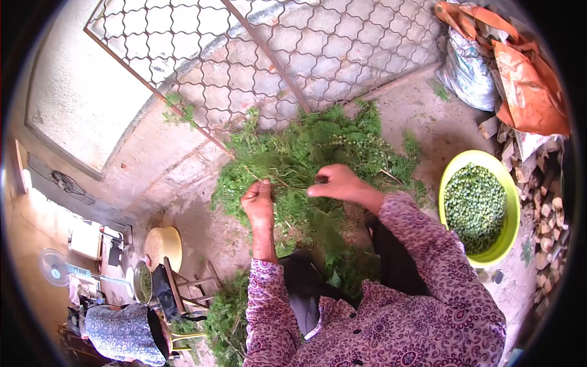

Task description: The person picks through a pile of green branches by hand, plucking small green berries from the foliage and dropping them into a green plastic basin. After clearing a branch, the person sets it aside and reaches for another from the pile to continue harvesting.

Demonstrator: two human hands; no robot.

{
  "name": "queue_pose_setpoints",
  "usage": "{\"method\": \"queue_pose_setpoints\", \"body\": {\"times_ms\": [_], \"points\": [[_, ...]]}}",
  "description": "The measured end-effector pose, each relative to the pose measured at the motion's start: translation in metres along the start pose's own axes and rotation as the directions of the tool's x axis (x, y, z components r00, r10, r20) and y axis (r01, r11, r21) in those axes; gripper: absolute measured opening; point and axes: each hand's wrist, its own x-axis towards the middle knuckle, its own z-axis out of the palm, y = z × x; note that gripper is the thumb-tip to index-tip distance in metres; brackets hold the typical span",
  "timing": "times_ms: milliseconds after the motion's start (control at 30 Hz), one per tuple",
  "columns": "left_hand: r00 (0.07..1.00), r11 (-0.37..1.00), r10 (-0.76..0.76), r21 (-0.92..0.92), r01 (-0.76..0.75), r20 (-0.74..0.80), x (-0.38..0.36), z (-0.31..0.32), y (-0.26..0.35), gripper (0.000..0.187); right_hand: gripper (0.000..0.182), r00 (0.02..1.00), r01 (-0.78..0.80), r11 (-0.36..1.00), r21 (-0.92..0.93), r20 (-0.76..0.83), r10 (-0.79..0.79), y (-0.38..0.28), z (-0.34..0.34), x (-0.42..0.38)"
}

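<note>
Feathery green branches [306,140] lie in a wide heap on the floor in front of me. Over the heap, my left hand [258,205] pinches a thin stem between thumb and fingers. To its right is my right hand [342,185], fingers curled round toward the thumb; whatever it may hold is too small to make out. The two hands are apart. At the right stands a yellow-green basin [515,214] holding many small round green berries [476,205].
A metal lattice gate [275,58] rises behind the heap. Stacked firewood [547,226], an orange bag [529,85] and a white sack [468,70] are at the right. A person in a patterned top [119,330] is at the lower left, near a wooden stool [177,287] and a tan tub [164,248].
</note>
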Motion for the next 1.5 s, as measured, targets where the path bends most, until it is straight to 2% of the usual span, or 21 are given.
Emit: {"method": "queue_pose_setpoints", "body": {"times_ms": [33, 100, 233, 300, 367, 433, 467, 533, 567, 633, 767, 800, 833, 867, 900, 967, 1067, 1233, 1300, 1333, 1500], "points": [[0.999, 0.998, -0.045, -0.04, 0.045, 0.003, -0.012, 0.008, 0.013, 0.019, 0.058, 0.999, 0.011, 0.999, -0.045, 0.051, -0.008, -0.003, 0.012, -0.002], [0.998, 0.999, -0.035, -0.034, 0.037, 0.051, -0.026, 0.008, 0.017, 0.018, 0.051, 0.978, 0.149, 0.957, -0.247, -0.107, -0.18, 0.015, 0.049, -0.007], [0.996, 0.995, -0.004, 0.096, -0.005, 0.093, -0.033, -0.025, 0.01, 0.014, 0.048, 0.985, 0.166, 0.966, -0.199, -0.016, -0.172, 0.041, 0.063, -0.004], [0.999, 0.992, 0.009, 0.123, -0.003, -0.051, -0.031, -0.046, 0.014, 0.015, 0.045, 0.988, 0.137, 0.984, -0.116, -0.063, -0.145, 0.035, 0.05, -0.001], [0.992, 0.994, 0.024, 0.109, -0.01, -0.126, -0.03, -0.066, 0.021, 0.013, 0.047, 0.996, 0.079, 0.984, -0.161, 0.042, -0.074, 0.02, 0.029, 0.001], [0.97, 0.999, 0.035, 0.048, -0.024, -0.24, -0.021, -0.096, 0.013, 0.01, 0.051, 0.993, -0.112, 0.994, 0.006, 0.024, 0.112, 0.019, 0.019, 0.007], [0.965, 0.998, 0.028, -0.043, -0.041, -0.26, -0.019, -0.101, 0.014, 0.007, 0.051, 0.994, -0.108, 0.994, 0.014, 0.029, 0.107, 0.026, 0.014, 0.016], [0.966, 0.995, -0.027, -0.095, 0.002, -0.256, -0.021, -0.106, 0.016, 0.007, 0.058, 0.974, -0.098, 0.99, 0.101, -0.195, 0.117, 0.037, 0.009, 0.03], [0.966, 0.986, -0.084, -0.159, 0.046, -0.246, -0.022, -0.105, 0.018, 0.006, 0.058, 0.974, -0.097, 0.989, 0.109, -0.192, 0.117, 0.037, 0.009, 0.034], [0.975, 0.972, -0.11, -0.225, 0.065, -0.193, -0.024, -0.1, 0.013, 0.007, 0.062, 0.921, -0.054, 0.999, 0.006, -0.387, 0.052, 0.034, 0.007, 0.04], [0.978, 0.925, -0.197, -0.345, 0.16, -0.075, -0.024, -0.081, -0.008, 0.007, 0.052, 0.983, -0.028, 0.97, 0.242, -0.171, 0.071, 0.029, 0.02, 0.038], [0.982, 0.883, -0.187, -0.444, 0.151, -0.038, -0.024, -0.073, -0.012, 0.006, 0.04, 0.988, -0.002, 0.945, 0.326, -0.146, 0.052, 0.034, 0.026, 0.041], [0.985, 0.83, -0.173, -0.539, 0.144, -0.004, -0.023, -0.066, -0.016, 0.007, 0.04, 0.987, -0.009, 0.946, 0.323, -0.149, 0.06, 0.03, 0.025, 0.038], [0.984, 0.826, -0.179, -0.543, 0.151, 0.001, -0.022, -0.061, -0.02, 0.007, 0.037, 0.994, -0.078, 0.9, 0.43, -0.035, 0.103, 0.026, 0.022, 0.034], [0.964, 0.773, -0.266, -0.594, 0.223, 0.015, -0.019, -0.057, -0.023, 0.007, 0.033, 0.988, -0.156, 0.837, 0.524, 0.084, 0.132, 0.023, 0.02, 0.032], [0.9, 0.642, -0.433, -0.681, 0.351, 0.056, -0.016, -0.05, -0.029, 0.008, 0.026, 0.988, -0.155, 0.784, 0.601, 0.106, 0.113, 0.023, 0.022, 0.032], [0.944, 0.644, -0.309, -0.704, 0.298, 0.117, -0.01, -0.042, -0.057, 0.012, 0.021, 0.983, -0.171, 0.695, 0.698, 0.172, 0.069, 0.014, 0.023, 0.029], [0.957, 0.618, -0.229, -0.734, 0.283, 0.177, -0.005, -0.02, -0.061, 0.016, 0.025, 0.979, -0.129, 0.749, 0.649, 0.203, -0.007, 0.013, 0.039, 0.034], [0.96, 0.645, -0.246, -0.717, 0.264, 0.132, -0.002, -0.015, -0.071, 0.016, 0.031, 0.986, 0.084, 0.811, 0.579, 0.069, -0.151, 0.012, 0.051, 0.037], [0.955, 0.648, -0.26, -0.708, 0.28, 0.141, -0.002, -0.012, -0.07, 0.017, 0.034, 0.985, 0.125, 0.879, 0.46, 0.05, -0.167, 0.008, 0.05, 0.036], [0.959, 0.62, -0.242, -0.736, 0.271, 0.15, -0.008, -0.009, -0.065, 0.022, 0.034, 0.962, 0.273, 0.923, 0.271, -0.061, -0.266, 0.003, 0.067, 0.035]]}}
